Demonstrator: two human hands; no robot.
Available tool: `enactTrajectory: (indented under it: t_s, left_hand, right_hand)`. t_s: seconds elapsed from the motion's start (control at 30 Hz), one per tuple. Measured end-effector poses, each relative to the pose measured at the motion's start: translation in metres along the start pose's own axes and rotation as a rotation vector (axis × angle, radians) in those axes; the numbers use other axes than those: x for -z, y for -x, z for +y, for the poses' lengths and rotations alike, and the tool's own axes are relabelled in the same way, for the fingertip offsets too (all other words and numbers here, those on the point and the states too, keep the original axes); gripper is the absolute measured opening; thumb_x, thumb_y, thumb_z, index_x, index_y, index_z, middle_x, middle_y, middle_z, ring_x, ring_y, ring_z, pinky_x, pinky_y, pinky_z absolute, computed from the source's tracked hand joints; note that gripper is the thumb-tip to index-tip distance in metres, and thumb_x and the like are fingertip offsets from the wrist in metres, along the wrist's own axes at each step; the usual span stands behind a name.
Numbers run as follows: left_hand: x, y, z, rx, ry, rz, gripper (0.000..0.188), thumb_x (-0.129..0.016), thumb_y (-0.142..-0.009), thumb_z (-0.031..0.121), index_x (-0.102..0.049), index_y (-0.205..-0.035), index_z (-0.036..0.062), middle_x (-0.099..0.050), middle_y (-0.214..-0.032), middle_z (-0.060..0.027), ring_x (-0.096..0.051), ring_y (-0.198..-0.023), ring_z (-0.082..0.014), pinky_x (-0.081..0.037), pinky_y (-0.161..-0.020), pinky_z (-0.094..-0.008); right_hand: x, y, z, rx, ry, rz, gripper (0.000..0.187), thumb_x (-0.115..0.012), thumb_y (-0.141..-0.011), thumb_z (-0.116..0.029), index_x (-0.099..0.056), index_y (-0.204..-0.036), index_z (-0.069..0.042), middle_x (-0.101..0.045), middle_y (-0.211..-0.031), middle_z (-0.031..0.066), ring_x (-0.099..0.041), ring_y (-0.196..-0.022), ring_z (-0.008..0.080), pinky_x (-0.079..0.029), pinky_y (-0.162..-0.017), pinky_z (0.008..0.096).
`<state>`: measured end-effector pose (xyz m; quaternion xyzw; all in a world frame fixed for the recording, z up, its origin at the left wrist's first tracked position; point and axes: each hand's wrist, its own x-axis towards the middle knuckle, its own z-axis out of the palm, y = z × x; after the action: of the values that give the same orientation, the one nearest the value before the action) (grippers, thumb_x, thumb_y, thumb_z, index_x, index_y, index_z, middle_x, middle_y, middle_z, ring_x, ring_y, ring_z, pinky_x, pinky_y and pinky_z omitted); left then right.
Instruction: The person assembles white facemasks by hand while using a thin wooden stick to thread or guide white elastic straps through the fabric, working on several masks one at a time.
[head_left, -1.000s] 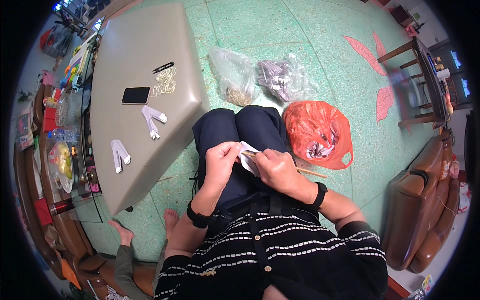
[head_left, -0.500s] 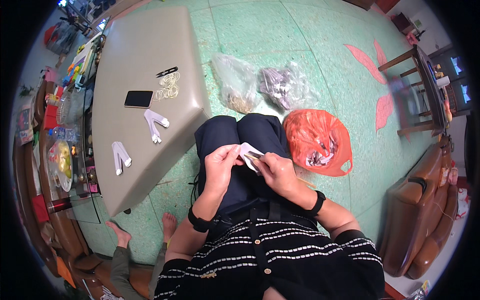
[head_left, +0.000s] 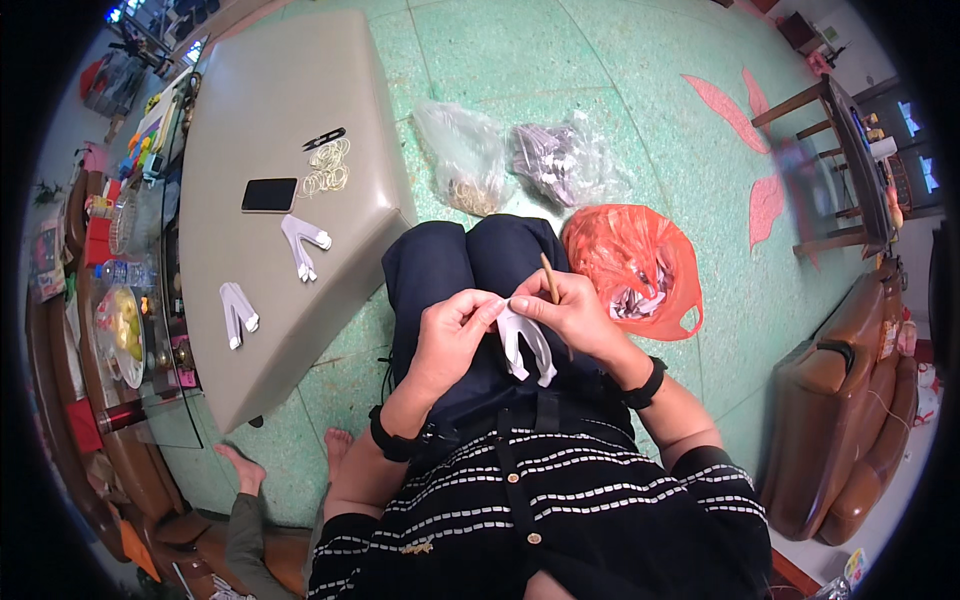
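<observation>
Over my lap, my left hand (head_left: 450, 335) is closed, pinching the upper end of a forked white fabric strip (head_left: 513, 338) between thumb and fingers. My right hand (head_left: 572, 312) pinches the same end from the other side. Also gripped among the right fingers is a thin wooden stick (head_left: 548, 270), its upper end pointing away from me. The strip's two legs hang down toward my waist. Two similar forked strips, one nearer the phone (head_left: 299, 243) and one farther left (head_left: 236, 312), lie on the grey padded bench (head_left: 295, 80).
The bench also holds a phone (head_left: 269, 195), black thread snips (head_left: 324, 139) and a heap of pale elastic loops (head_left: 326, 168). Beyond my knees sit two clear plastic bags (head_left: 455, 135) (head_left: 560, 160) and an open red bag (head_left: 620, 255) with fabric pieces. Another person's foot (head_left: 240, 468) is at lower left.
The strip, earlier held folded around the stick's end, now hangs with its legs toward me. The stick has swung upright in my right hand, and my two hands have come together.
</observation>
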<state>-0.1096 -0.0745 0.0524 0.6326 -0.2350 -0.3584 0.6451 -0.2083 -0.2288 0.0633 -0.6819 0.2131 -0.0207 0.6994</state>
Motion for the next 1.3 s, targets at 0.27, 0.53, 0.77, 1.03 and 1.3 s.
enactTrajectory:
  t_s: [0.27, 0.53, 0.77, 1.03, 1.3]
  left_hand:
    - [-0.001, -0.005, -0.007, -0.295, -0.379, 0.009, 0.01, -0.058, -0.086, 0.005, -0.058, -0.08, -0.0026, -0.061, -0.071, -0.0025, -0.055, -0.063, -0.0062, -0.044, -0.056, -0.0231]
    - [-0.005, -0.009, -0.008, -0.008, -0.003, -0.115, 0.017, -0.062, -0.084, 0.007, -0.058, -0.096, -0.0031, -0.061, -0.081, -0.0037, -0.055, -0.068, -0.0068, -0.047, -0.061, -0.0218]
    - [-0.015, 0.006, -0.006, -0.145, -0.455, 0.074, 0.029, -0.061, -0.075, 0.003, -0.057, -0.104, -0.0003, -0.061, -0.087, -0.0138, -0.06, -0.071, -0.0237, -0.049, -0.064, -0.0313]
    - [-0.018, 0.003, -0.006, -0.32, -0.495, 0.121, 0.019, -0.059, -0.075, 0.0, -0.063, -0.093, -0.0002, -0.062, -0.085, -0.0137, -0.058, -0.077, -0.0287, -0.047, -0.071, -0.035]
    - [-0.023, 0.006, 0.001, -0.281, -0.491, 0.286, 0.014, -0.059, -0.072, 0.0, -0.066, -0.084, 0.0, -0.062, -0.072, -0.0126, -0.059, -0.065, -0.0254, -0.048, -0.06, -0.0318]
  right_hand:
    - [-0.003, 0.007, 0.003, 0.118, 0.25, 0.061, 0.017, -0.063, -0.084, -0.017, -0.06, -0.08, 0.0, -0.053, -0.065, -0.0043, -0.043, -0.058, 0.0056, -0.036, -0.051, 0.024]
    - [0.003, 0.003, 0.014, 0.008, 0.157, 0.072, 0.018, -0.061, -0.085, -0.018, -0.06, -0.084, -0.001, -0.051, -0.064, -0.0001, -0.043, -0.061, 0.0054, -0.038, -0.054, 0.0243]
    - [0.0, 0.005, 0.021, -0.03, 0.038, 0.176, 0.019, -0.063, -0.083, -0.021, -0.059, -0.082, -0.002, -0.051, -0.065, -0.0021, -0.044, -0.061, 0.005, -0.038, -0.055, 0.0229]
    - [-0.008, 0.005, 0.023, -0.042, -0.053, 0.121, 0.02, -0.061, -0.087, -0.021, -0.059, -0.084, -0.001, -0.052, -0.067, -0.0023, -0.044, -0.063, 0.0043, -0.037, -0.055, 0.0222]
    - [-0.019, 0.016, 0.009, 0.229, 0.07, 0.342, 0.015, -0.059, -0.086, -0.012, -0.059, -0.082, 0.003, -0.053, -0.064, 0.0032, -0.046, -0.058, 0.0064, -0.039, -0.052, 0.0243]
